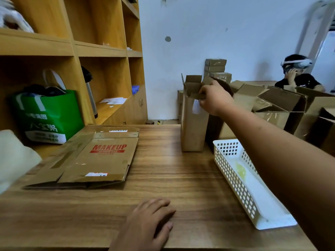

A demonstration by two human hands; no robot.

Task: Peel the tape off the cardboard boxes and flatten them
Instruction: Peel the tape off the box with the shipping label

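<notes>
Brown upright cardboard box stands at the far edge of the wooden table, right of centre, top flaps open. Right hand reaches across to it, arm extended; fingers curled over the front top flap, gripping its edge. Strip of clear tape is stuck on the box face just below that hand. Left hand lies palm-down on the table near the front edge, fingers relaxed and spread, holding nothing. Flattened box printed "MAKEUP" in red lies flat on the left part of the table, well apart from the upright one; white label remnants at its near and far edges. White perforated basket sits at the right, beneath the extended forearm, holding a yellowish crumpled scrap. Beyond the table on the right: pile of open boxes, some with glossy tape on them. Wooden shelf unit on the left holds a green bag. Second person with a headset sits at far right.
</notes>
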